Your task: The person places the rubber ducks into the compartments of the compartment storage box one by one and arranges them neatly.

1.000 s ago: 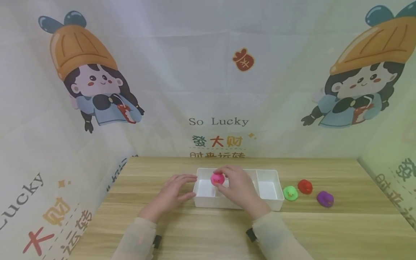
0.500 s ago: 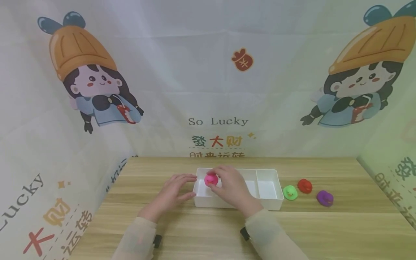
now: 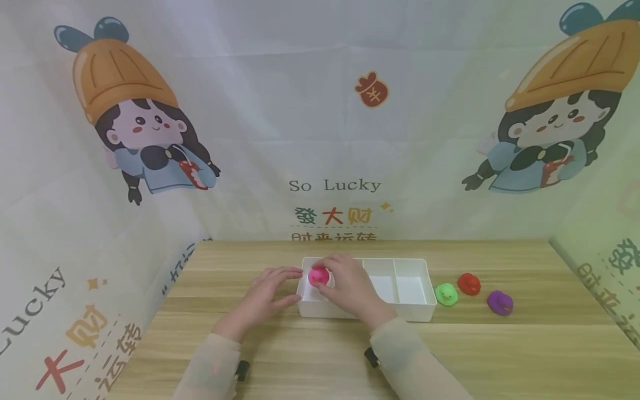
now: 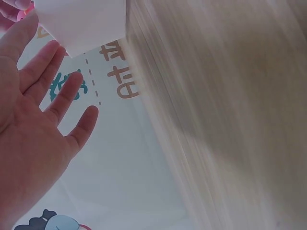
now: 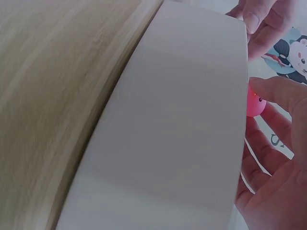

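Between thumb and fingers, my right hand (image 3: 350,286) pinches a pink toy duck (image 3: 318,276) over the leftmost compartment of a white divided box (image 3: 367,312). In the right wrist view the pink duck (image 5: 256,101) shows just past the box's long wall (image 5: 168,110), partly hidden by it. My left hand (image 3: 267,291) has its fingers extended, with the tips touching the box's left end. The left wrist view shows that hand (image 4: 43,115) with fingers spread beside the box's corner (image 4: 84,24).
Right of the box, a green toy duck (image 3: 446,294) sits close to its end wall. A red toy duck (image 3: 469,284) and a purple toy duck (image 3: 500,303) lie farther right on the wooden table (image 3: 320,355). A printed cloth (image 3: 330,128) hangs behind the table.
My right hand has moved left with the pink duck, from near the first divider to over the leftmost compartment. The left hand and the box have stayed in place.
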A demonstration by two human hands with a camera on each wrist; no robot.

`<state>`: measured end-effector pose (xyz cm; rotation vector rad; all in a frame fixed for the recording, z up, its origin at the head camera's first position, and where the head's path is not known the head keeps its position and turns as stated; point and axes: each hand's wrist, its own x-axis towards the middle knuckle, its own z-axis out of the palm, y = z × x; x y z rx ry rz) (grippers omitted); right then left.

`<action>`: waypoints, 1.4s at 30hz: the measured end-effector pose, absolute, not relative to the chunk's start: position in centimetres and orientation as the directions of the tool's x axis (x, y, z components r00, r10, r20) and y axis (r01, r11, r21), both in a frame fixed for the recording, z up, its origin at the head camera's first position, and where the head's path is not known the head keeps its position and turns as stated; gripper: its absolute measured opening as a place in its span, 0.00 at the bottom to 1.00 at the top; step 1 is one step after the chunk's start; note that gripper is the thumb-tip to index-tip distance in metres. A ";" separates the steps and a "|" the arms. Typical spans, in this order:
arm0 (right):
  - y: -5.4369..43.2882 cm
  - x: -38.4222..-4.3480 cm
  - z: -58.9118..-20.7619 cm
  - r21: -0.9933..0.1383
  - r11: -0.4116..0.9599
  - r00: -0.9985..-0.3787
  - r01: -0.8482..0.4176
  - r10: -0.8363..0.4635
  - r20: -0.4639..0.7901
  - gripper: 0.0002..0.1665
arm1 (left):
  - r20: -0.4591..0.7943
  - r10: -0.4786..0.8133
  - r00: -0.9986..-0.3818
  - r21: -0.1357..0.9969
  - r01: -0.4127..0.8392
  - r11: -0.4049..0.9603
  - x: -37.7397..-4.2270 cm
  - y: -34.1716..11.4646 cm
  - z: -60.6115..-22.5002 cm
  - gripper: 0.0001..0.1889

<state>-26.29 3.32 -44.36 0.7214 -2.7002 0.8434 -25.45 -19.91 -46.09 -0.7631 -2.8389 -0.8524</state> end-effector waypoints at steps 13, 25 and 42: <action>2.9 -27.3 -45.3 -0.467 0.718 -0.854 -0.517 -0.396 0.337 0.19 | 0.190 0.431 -0.882 0.504 0.465 0.728 -25.4 -20.0 -46.1 0.25; 2.8 -27.9 -45.9 -0.472 0.708 -0.851 -0.525 -0.432 0.299 0.18 | 0.178 0.432 -0.884 0.513 0.458 0.727 -25.4 -19.9 -45.9 0.26; 2.4 -28.7 -45.9 -0.450 0.715 -0.843 -0.535 -0.486 0.229 0.17 | 0.186 0.437 -0.880 0.527 0.464 0.712 -25.5 -20.0 -46.1 0.26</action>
